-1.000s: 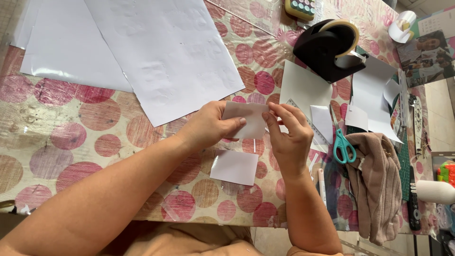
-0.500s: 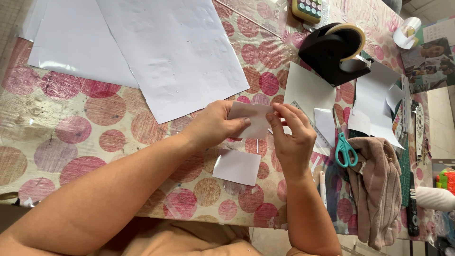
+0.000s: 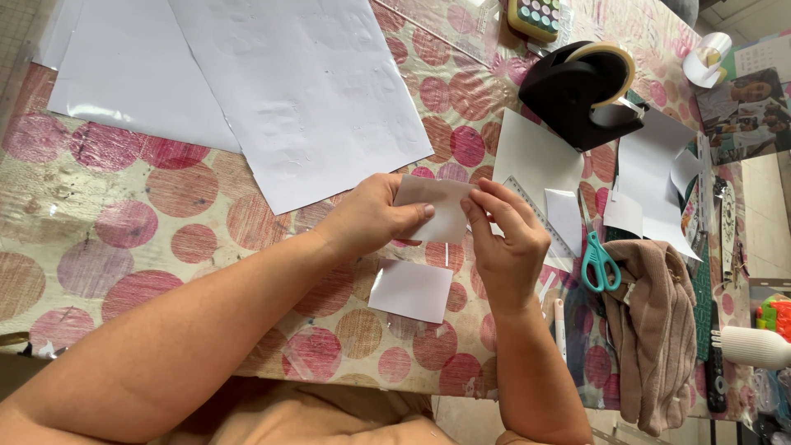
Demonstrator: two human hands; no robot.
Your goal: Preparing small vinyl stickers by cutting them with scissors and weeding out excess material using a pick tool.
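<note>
**Two hands on a small white card**

Left hand [image 3: 371,216] and right hand [image 3: 507,247] both pinch one small white card [image 3: 434,208], fingers closed on its edges, held just above the dotted table cover [image 3: 124,231]. A second white card [image 3: 410,290] lies flat below it. Near, at right: black tape dispenser [image 3: 577,91], teal scissors [image 3: 601,264], clear ruler [image 3: 540,216] w/ white sheets [image 3: 305,82] behind.

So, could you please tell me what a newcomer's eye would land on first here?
Both hands, the left hand and right hand, pinch a small white paper piece above the pink-spotted table. A second white piece lies just below them, large white sheets spread behind, and a black tape dispenser stands to the right.
</note>
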